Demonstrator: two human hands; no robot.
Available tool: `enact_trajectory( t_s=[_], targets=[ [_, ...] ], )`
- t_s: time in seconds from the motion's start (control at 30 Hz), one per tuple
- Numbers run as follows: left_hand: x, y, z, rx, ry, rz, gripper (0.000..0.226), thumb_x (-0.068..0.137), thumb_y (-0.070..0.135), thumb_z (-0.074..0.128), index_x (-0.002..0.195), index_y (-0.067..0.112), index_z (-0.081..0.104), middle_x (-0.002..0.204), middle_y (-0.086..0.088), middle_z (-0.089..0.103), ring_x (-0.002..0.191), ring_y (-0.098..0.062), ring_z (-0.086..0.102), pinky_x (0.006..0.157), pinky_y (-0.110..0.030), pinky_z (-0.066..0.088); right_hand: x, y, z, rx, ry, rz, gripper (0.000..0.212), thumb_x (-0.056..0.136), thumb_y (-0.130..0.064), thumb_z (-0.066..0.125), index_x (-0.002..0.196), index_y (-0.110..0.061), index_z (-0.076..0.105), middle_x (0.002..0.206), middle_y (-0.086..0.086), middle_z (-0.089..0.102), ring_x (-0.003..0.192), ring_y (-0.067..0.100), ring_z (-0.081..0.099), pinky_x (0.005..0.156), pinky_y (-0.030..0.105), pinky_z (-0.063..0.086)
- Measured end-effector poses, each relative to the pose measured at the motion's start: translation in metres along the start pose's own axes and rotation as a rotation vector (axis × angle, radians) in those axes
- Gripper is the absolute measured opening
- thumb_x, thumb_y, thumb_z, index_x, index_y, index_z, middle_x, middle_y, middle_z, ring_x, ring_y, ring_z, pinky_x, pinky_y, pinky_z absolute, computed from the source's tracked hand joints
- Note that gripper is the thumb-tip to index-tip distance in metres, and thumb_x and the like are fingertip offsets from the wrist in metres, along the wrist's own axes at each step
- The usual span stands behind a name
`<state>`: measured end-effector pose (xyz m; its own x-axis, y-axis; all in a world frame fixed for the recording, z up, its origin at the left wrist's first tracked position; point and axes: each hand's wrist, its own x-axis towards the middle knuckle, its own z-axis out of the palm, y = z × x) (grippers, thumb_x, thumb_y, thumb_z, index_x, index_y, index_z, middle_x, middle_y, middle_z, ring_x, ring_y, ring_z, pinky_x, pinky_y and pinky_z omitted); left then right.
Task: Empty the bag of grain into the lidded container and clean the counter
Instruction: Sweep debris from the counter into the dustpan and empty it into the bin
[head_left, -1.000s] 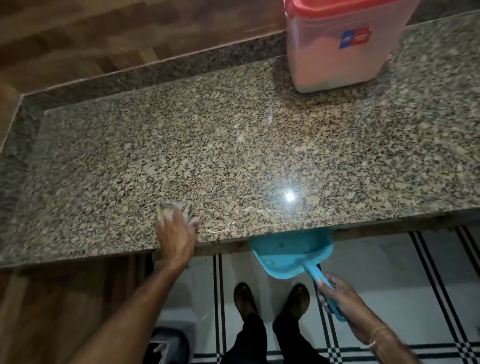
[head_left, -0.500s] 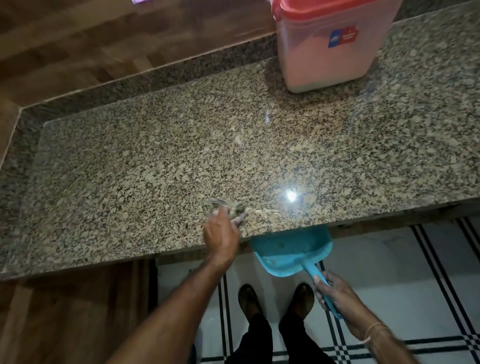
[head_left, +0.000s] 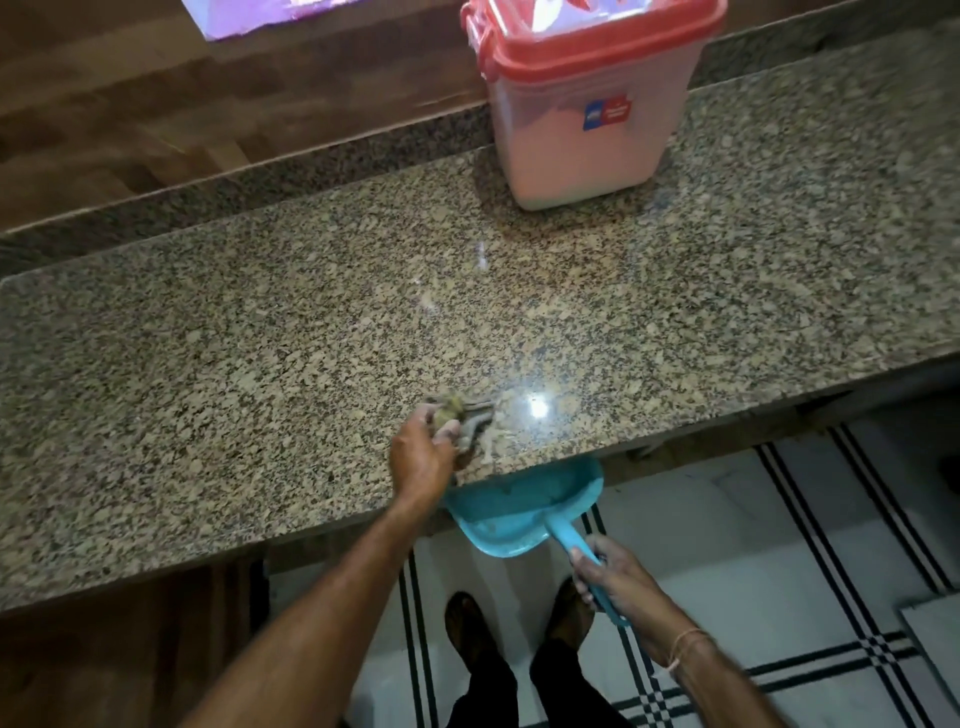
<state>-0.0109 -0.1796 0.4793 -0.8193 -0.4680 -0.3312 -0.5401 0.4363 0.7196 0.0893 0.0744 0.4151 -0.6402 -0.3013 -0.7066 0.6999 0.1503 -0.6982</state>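
Granite counter (head_left: 234, 374), speckled, spanning the view; left hand (head_left: 422, 460) near its front edge, fingers curled round a crumpled cloth (head_left: 470, 415) lying on the stone; blue dustpan (head_left: 519, 506) just right of that hand, mouth tucked under the counter's lip; lidded container (head_left: 587, 140), translucent, red lid (head_left: 597, 47) on, upright at the back of the counter, well apart from the cloth; right hand (head_left: 621, 577) below the edge, fingers wrapped round the dustpan's handle; striped tiled floor (head_left: 779, 545) beneath.

Bare forearms (head_left: 322, 597) — thin bracelet (head_left: 684, 647) on right wrist, dark trousers (head_left: 485, 696), shoes (head_left: 465, 623).
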Motion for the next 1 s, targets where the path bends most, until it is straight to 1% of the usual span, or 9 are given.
enact_trajectory(
  t_s=[0.07, 0.17, 0.27, 0.4, 0.5, 0.57, 0.67, 0.8, 1.0],
  targets=[
    [0.006, -0.009, -0.019, 0.093, 0.04, 0.012, 0.024, 0.1, 0.021, 0.058, 0.123, 0.017, 0.062, 0.102, 0.001, 0.064, 0.077, -0.004, 0.058, 0.057, -0.024, 0.047, -0.003, 0.004, -0.002, 0.004, 0.012, -0.008, 0.021, 0.101, -0.033, 0.059, 0.095, -0.012, 0.057, 0.07, 0.004, 0.058, 0.063, 0.016, 0.052, 0.059, 0.029, 0.044],
    [0.007, -0.012, -0.016, 0.113, -0.013, 0.04, 0.019, 0.1, 0.021, 0.058, 0.118, 0.02, 0.064, 0.108, -0.006, 0.071, 0.082, -0.014, 0.065, 0.066, -0.036, 0.058, -0.008, 0.01, -0.001, 0.041, 0.024, 0.014, 0.02, 0.101, -0.033, 0.058, 0.094, -0.015, 0.056, 0.067, 0.001, 0.057, 0.058, 0.01, 0.051, 0.056, 0.025, 0.043],
    [-0.007, 0.001, 0.011, 0.151, -0.139, 0.172, 0.022, 0.101, 0.025, 0.057, 0.12, 0.021, 0.068, 0.114, 0.0, 0.069, 0.085, -0.011, 0.066, 0.069, -0.029, 0.058, -0.013, 0.013, 0.001, 0.063, 0.03, 0.028, 0.02, 0.101, -0.032, 0.057, 0.097, -0.012, 0.056, 0.067, 0.0, 0.057, 0.056, 0.009, 0.051, 0.055, 0.023, 0.043],
    [-0.022, 0.008, 0.031, 0.163, -0.281, 0.387, 0.022, 0.101, 0.038, 0.053, 0.096, 0.027, 0.071, 0.094, 0.006, 0.069, 0.083, -0.012, 0.066, 0.071, -0.034, 0.06, -0.016, 0.011, 0.009, 0.078, 0.024, -0.007, 0.019, 0.102, -0.031, 0.058, 0.098, -0.012, 0.057, 0.067, 0.0, 0.055, 0.055, 0.009, 0.049, 0.054, 0.022, 0.042],
    [-0.016, 0.003, 0.025, 0.346, -0.351, 0.466, 0.014, 0.095, 0.039, 0.064, 0.101, 0.028, 0.07, 0.112, 0.002, 0.053, 0.106, -0.02, 0.056, 0.089, -0.041, 0.058, -0.016, 0.007, 0.013, 0.031, 0.035, -0.041, 0.019, 0.1, -0.032, 0.06, 0.091, -0.015, 0.055, 0.066, -0.001, 0.057, 0.056, 0.008, 0.05, 0.055, 0.022, 0.043],
    [-0.008, 0.005, 0.019, 0.445, -0.38, 0.53, 0.025, 0.09, 0.043, 0.067, 0.11, 0.027, 0.069, 0.123, -0.001, 0.05, 0.113, -0.019, 0.052, 0.096, -0.041, 0.055, -0.015, 0.007, 0.015, -0.006, 0.038, -0.051, 0.023, 0.098, -0.036, 0.061, 0.09, -0.015, 0.056, 0.066, -0.003, 0.058, 0.058, 0.009, 0.051, 0.058, 0.025, 0.044],
    [-0.012, 0.017, 0.014, 0.448, -0.438, 0.606, 0.019, 0.093, 0.034, 0.066, 0.104, 0.02, 0.072, 0.114, -0.003, 0.062, 0.099, -0.014, 0.061, 0.088, -0.039, 0.058, -0.015, 0.009, 0.016, -0.002, 0.041, -0.053, 0.033, 0.098, -0.036, 0.062, 0.098, -0.004, 0.056, 0.068, -0.002, 0.059, 0.06, 0.009, 0.052, 0.06, 0.025, 0.044],
    [-0.021, 0.007, 0.024, 0.812, -0.339, 0.778, 0.052, 0.091, 0.035, 0.069, 0.139, 0.02, 0.055, 0.124, 0.0, 0.058, 0.108, -0.015, 0.05, 0.092, -0.029, 0.049, -0.017, 0.009, 0.019, 0.035, 0.02, -0.059, 0.021, 0.101, -0.029, 0.06, 0.092, -0.012, 0.051, 0.067, 0.0, 0.056, 0.055, 0.007, 0.049, 0.055, 0.021, 0.041],
    [-0.013, 0.003, 0.034, 0.887, -0.347, 0.769, 0.034, 0.092, 0.027, 0.072, 0.119, 0.017, 0.054, 0.11, 0.001, 0.058, 0.093, -0.009, 0.048, 0.082, -0.021, 0.045, -0.017, 0.003, 0.028, 0.027, -0.009, -0.07, 0.018, 0.101, -0.025, 0.06, 0.092, -0.012, 0.05, 0.067, 0.0, 0.057, 0.054, 0.006, 0.049, 0.054, 0.019, 0.042]
  ],
)
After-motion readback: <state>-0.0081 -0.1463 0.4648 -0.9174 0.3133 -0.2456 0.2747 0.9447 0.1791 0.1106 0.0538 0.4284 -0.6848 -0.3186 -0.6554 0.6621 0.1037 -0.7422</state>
